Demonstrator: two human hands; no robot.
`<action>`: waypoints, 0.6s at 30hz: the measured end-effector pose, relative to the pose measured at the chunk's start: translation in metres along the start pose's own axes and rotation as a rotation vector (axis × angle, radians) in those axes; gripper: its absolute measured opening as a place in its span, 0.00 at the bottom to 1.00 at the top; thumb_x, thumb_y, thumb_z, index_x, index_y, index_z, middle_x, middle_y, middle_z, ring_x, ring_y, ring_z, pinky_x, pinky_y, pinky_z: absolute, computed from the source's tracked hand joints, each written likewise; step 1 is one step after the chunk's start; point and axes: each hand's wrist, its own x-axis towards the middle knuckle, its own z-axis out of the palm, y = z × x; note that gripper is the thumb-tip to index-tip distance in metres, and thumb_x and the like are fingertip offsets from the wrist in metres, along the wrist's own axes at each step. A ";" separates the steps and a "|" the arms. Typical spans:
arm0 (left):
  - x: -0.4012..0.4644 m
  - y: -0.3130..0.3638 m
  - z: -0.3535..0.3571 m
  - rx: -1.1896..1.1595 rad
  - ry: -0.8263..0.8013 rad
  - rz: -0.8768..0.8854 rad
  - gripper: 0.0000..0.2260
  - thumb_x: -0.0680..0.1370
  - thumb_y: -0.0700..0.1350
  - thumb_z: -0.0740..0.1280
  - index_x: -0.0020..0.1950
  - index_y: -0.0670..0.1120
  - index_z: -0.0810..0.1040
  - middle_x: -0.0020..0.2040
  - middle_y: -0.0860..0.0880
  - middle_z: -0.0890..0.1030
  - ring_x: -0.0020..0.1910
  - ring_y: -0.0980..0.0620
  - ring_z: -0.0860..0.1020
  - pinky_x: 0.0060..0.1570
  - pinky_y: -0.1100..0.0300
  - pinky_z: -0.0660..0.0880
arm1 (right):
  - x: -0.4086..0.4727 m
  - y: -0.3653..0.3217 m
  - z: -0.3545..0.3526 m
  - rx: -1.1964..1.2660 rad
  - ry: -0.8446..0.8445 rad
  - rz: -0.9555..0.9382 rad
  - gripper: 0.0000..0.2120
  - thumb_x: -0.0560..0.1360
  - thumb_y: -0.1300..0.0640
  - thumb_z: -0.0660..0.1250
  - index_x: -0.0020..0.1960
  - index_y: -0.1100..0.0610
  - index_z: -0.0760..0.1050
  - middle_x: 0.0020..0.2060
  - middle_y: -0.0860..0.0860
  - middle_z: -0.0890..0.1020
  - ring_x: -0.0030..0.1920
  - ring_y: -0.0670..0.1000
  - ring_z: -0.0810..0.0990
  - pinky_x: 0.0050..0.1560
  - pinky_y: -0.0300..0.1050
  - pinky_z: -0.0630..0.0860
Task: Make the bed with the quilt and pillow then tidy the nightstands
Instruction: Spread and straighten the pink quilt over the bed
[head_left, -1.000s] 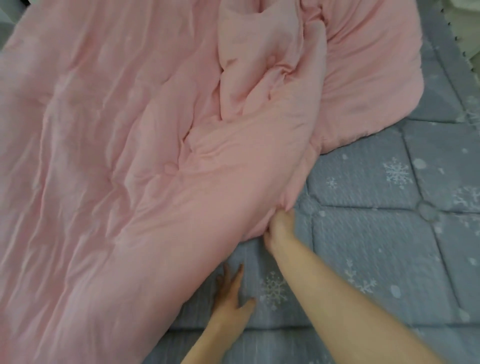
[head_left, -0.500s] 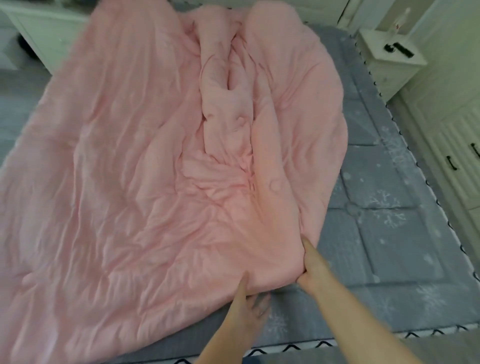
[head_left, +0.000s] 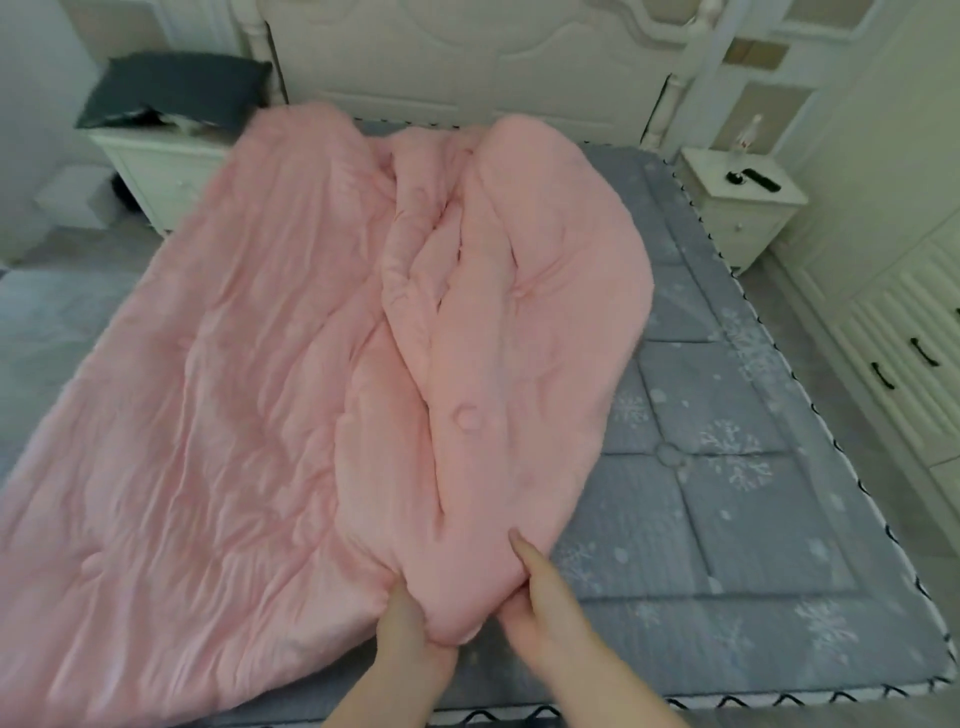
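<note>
Since half a second ago our view has lifted to take in the headboard (head_left: 467, 57) and both nightstands, and our left hand (head_left: 410, 631), then lying flat at the quilt's edge, has closed on the fabric.

On the far left, the dark pillow (head_left: 174, 96) sits on the left nightstand (head_left: 156, 166), not yet on the bed; something lies under it that we cannot make out. The pink quilt (head_left: 249, 395) covers the left and middle of the mattress (head_left: 727, 519), flat on the left but bunched into long folds along its right side, leaving the mattress's right strip bare. We judge that is why both hands meet at the near bunched corner: to draw it out rightward.

Our left grip pinches that corner from below, fingers buried in the cloth. Our right hand (head_left: 540, 603) holds the same bulge from the right, forefinger laid straight along it; the other fingers are hidden under the fold, so how firmly it holds we cannot tell.

On the right nightstand (head_left: 743, 208) lie small dark things and a pale figurine, too small to name.
</note>
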 end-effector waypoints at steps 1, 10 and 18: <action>-0.008 0.004 0.003 -0.067 -0.045 0.042 0.19 0.84 0.48 0.55 0.70 0.38 0.69 0.48 0.48 0.86 0.44 0.52 0.85 0.42 0.58 0.82 | 0.007 -0.009 0.001 -0.017 -0.007 0.028 0.23 0.72 0.62 0.69 0.66 0.63 0.73 0.57 0.60 0.82 0.58 0.57 0.80 0.58 0.54 0.75; -0.105 -0.027 0.040 -0.254 -0.030 0.004 0.07 0.81 0.47 0.64 0.54 0.46 0.78 0.49 0.44 0.84 0.49 0.43 0.81 0.42 0.48 0.82 | 0.076 -0.158 -0.002 -0.289 0.054 0.034 0.14 0.79 0.56 0.64 0.61 0.61 0.74 0.33 0.58 0.84 0.40 0.55 0.79 0.49 0.54 0.75; -0.110 -0.094 0.028 -0.224 0.179 0.040 0.15 0.81 0.48 0.62 0.66 0.45 0.69 0.48 0.44 0.77 0.44 0.44 0.77 0.37 0.52 0.76 | 0.024 -0.189 -0.107 -0.271 0.136 -0.159 0.18 0.71 0.42 0.70 0.56 0.49 0.77 0.53 0.49 0.83 0.49 0.52 0.83 0.50 0.52 0.79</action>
